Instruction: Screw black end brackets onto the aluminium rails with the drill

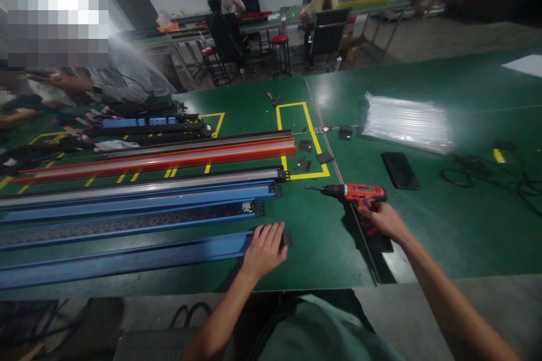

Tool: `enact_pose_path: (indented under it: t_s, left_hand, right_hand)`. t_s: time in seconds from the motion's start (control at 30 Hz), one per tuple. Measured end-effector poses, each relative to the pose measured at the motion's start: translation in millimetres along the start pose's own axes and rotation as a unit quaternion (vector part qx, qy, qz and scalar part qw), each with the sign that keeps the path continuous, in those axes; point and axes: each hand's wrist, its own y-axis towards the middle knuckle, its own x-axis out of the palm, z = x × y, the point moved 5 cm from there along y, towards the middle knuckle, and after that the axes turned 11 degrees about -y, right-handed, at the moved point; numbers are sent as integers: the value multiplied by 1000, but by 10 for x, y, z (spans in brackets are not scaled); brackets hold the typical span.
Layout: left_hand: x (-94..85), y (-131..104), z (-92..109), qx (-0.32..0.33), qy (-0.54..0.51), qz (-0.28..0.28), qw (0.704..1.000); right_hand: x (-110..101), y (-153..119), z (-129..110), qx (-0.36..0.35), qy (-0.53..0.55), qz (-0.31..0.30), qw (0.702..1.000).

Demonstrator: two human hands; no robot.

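Observation:
My right hand (pixel 383 220) is wrapped around the handle of a red and black cordless drill (pixel 365 192), its bit pointing left over the green table. My left hand (pixel 266 248) lies over the right end of the nearest blue rail (pixel 169 256), fingers curled across it. A black end cap (pixel 287 237) shows just beyond those fingers. Behind it lie a blue rail with a dark socket strip (pixel 169 224), another blue rail (pixel 169 198) and a grey rail (pixel 169 185), all with black end pieces.
Orange rails (pixel 169 159) lie farther back. Loose black end caps (pixel 304 165) sit inside yellow tape marking. To the right are a black phone-like slab (pixel 400 170), a clear-wrapped bundle (pixel 406 124) and dark cables (pixel 508 177). People sit at the left and at a far table.

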Motion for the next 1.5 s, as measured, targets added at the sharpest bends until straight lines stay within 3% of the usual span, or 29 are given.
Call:
enact_pose_path:
  t_s: [0.1, 0.3, 0.5, 0.67, 0.77, 0.83, 0.97, 1.13, 1.23, 1.3, 1.4, 1.5]
  left_hand:
    - [-2, -10, 2, -8, -26, 2, 1000]
    - [-69, -38, 6, -1, -54, 56, 997]
    - [-203, -137, 69, -43, -42, 150, 987]
    - [-374, -578, 19, -111, 61, 204, 971]
    - [-512, -1032, -211, -169, 130, 186, 959]
    - [-636, -1358, -416, -193, 166, 165, 953]
    - [-921, -1942, -913, -272, 214, 66, 936]
    - [-1307, -2378, -1506, -301, 219, -6, 928]
    - [-1449, -2508, -1827, -282, 219, -18, 934]
    - [-1477, -2571, -1989, -253, 213, -20, 944]
    - [-1434, -2654, -2145, -212, 198, -27, 956]
    - [-1366, -2708, -2219, -210, 195, -33, 957]
  right_hand:
    - [-64, 66, -12, -52, -167, 43, 984]
    - [51, 6, 0, -136, -346, 101, 923]
    - [76, -4, 63, -137, -339, 168, 915]
    - [-42, -126, 60, -148, -314, 274, 897]
    - [-54, -323, -79, -186, -267, 326, 888]
    - [37, -486, -252, -248, -211, 312, 892]
    - [403, -846, -732, -392, -124, 195, 890]
    - [840, -1164, -1291, -480, -97, 80, 868]
    - [992, -1206, -1444, -495, -99, 60, 861]
    - [1031, -1149, -1441, -475, -105, 62, 871]
    - [993, -953, -1355, -416, -122, 78, 898]
    - [897, -722, -1350, -389, -168, 90, 901]
